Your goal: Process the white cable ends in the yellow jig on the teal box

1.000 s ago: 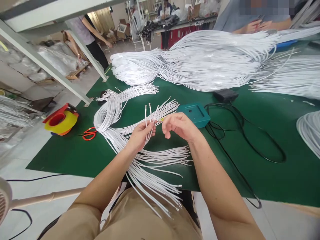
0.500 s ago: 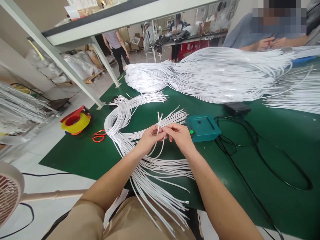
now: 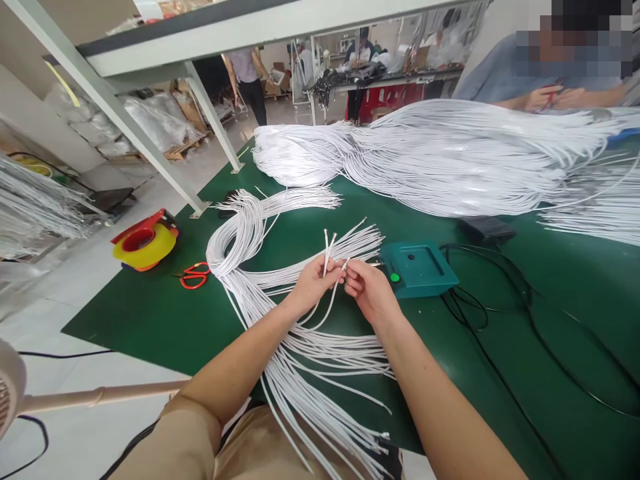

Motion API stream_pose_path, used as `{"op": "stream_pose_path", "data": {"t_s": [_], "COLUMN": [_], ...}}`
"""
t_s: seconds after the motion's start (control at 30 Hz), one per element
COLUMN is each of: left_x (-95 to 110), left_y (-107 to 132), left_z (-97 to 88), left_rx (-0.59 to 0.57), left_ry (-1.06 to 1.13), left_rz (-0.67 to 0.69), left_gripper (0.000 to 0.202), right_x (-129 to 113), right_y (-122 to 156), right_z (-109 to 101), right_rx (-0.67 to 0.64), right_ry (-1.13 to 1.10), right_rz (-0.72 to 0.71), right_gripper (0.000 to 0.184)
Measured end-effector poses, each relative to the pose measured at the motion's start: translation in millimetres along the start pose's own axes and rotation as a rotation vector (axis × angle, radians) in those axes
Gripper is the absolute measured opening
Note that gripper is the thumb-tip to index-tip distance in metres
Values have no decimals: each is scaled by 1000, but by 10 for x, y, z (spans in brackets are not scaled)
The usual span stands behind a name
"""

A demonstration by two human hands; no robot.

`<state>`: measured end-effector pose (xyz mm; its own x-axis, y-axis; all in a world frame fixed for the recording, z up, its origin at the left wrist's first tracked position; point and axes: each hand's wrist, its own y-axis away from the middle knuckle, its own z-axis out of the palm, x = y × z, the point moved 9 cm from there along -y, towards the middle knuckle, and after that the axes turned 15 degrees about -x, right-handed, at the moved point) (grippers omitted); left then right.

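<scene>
Left hand (image 3: 314, 285): it pinches a few white wires (image 3: 327, 252) between thumb and fingers, above the table; two ends stand up.
Right hand (image 3: 370, 291): it is just beside the left one, the fingertips pinching one wire near its end.
Wire bundle (image 3: 235, 230): it lies on the green table (image 3: 150, 320), looped at left, ends spreading to the right.
Teal box (image 3: 425, 263): it is near the right hand.
Red scissors (image 3: 196, 275): they lie beside the loop.
</scene>
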<state>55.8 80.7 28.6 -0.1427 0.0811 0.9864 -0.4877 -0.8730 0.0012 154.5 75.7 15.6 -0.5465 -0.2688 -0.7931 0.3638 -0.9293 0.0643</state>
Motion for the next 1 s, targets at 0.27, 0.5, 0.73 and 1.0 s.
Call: {"op": "stream_pose_path", "data": {"t_s": [0.27, 0.5, 0.73, 1.0], "left_x": [-120, -160, -162, -176], "left_y": [18, 57, 43, 47], "left_z": [-47, -81, -87, -133], "left_rx": [9, 8, -21, -21], "left_ry": [0, -197, -29, 1], "left_rz": [18, 16, 36, 30], "left_gripper": [42, 32, 37, 41], "right_x": [78, 156, 233, 137], "right_y": [-12, -13, -10, -24], "right_z": [-49, -100, -74, -30], "right_rx": [15, 3, -73, -63], "right_ry": [56, 81, -82, 57], "right_rz": [42, 168, 252, 145], "right_gripper": [29, 33, 32, 37]}}
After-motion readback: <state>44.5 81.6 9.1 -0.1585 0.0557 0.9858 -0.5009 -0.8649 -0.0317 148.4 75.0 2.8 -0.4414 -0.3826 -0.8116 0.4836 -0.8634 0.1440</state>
